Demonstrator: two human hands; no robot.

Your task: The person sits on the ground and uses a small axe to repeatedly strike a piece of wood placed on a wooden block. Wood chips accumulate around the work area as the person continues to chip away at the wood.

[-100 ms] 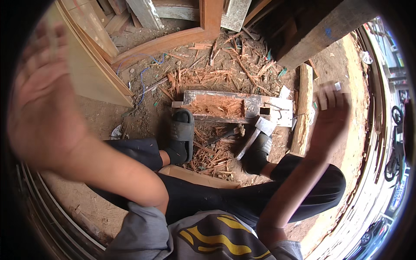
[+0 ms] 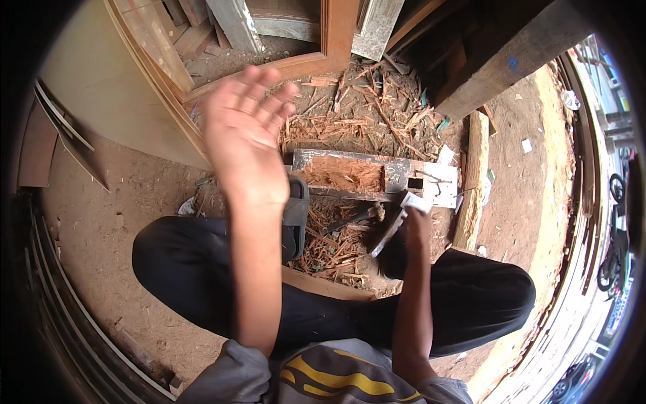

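Note:
My left hand is raised over the work area, palm up and fingers apart, with nothing in it. Beneath and beyond it lies a weathered wooden plank, its middle gouged down to raw reddish wood, with a square hole near the right end. My right hand is down at the head of a hatchet, which leans by my right foot. The hand meets the head, but its fingers are too small and hidden to show whether they grip. Between my feet lies a dark bar-like tool among the chips.
Wood chips litter the dirt around the plank. A brown wooden frame and pale panels stand at the far left. A thick beam juts in at the upper right, above a rough timber. Another board lies before my legs.
My left hand has swung right, from the far left to above the plank's left end. My right hand has dropped from its raised, open position on the right to the hatchet head.

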